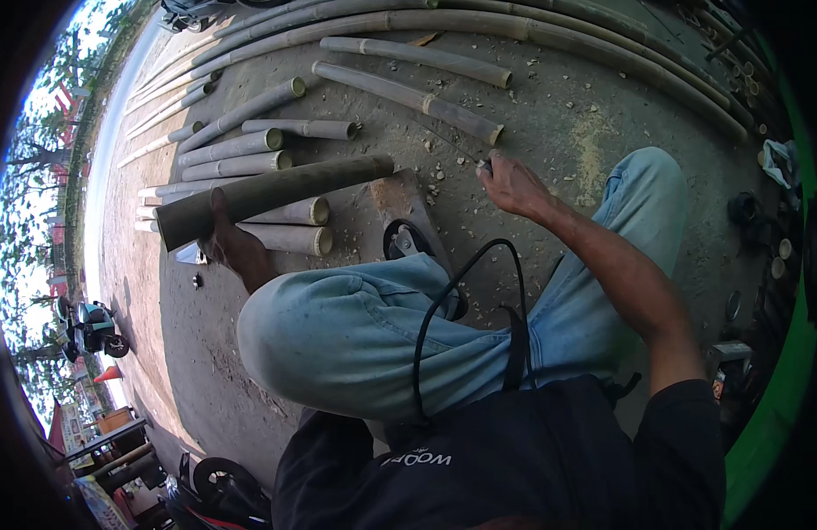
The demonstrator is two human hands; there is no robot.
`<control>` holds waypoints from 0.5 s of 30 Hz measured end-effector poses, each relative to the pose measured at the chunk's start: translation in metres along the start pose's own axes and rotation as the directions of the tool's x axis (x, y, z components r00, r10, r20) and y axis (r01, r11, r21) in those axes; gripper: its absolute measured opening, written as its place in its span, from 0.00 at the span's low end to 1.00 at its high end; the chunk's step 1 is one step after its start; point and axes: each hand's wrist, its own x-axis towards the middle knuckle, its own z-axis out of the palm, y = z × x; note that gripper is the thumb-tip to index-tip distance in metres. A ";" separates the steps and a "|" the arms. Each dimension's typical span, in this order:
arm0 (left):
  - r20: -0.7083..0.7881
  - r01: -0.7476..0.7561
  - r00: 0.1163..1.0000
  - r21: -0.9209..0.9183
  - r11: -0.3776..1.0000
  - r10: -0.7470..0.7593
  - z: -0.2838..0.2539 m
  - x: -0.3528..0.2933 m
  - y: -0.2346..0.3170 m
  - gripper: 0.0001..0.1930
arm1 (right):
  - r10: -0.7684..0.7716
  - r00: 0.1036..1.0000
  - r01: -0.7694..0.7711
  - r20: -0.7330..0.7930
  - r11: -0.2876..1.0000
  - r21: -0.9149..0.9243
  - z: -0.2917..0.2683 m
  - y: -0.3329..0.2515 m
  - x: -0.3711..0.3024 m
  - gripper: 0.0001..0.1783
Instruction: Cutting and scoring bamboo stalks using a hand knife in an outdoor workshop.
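A cut length of bamboo (285,192) slants up to the right in front of my left knee. My left hand (236,246) is closed round it near its lower left end, the thumb over the top. Its far right end is at a wooden block (401,196) on the ground; I cannot tell whether they touch. Out to the right, my right hand (516,187) is closed on the handle of a knife (450,141). Its long thin blade shows almost edge-on and points up and left, apart from the bamboo I hold.
Several short bamboo pieces (236,166) lie beyond my left hand. Two longer pieces (408,99) (417,59) lie ahead, before long poles (479,24). Pale chips (594,146) litter the ground. A black cable (419,344) loops over my lap. Motorbikes (95,331) stand at left.
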 end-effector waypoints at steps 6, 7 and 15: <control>-0.414 0.249 0.867 -0.120 0.961 -0.276 0.001 -0.019 0.085 0.31 | 0.003 0.986 -0.003 0.165 1.000 -0.001 0.059 -0.037 -0.007 0.24; -0.462 0.295 0.826 -0.135 0.946 -0.324 0.004 -0.023 0.091 0.31 | 0.021 0.984 -0.025 0.180 0.999 0.020 0.068 -0.042 -0.006 0.24; -0.152 -0.027 0.988 -0.141 0.990 0.005 -0.060 -0.009 0.020 0.29 | -0.328 0.942 0.324 0.071 0.944 0.069 0.108 -0.036 0.003 0.23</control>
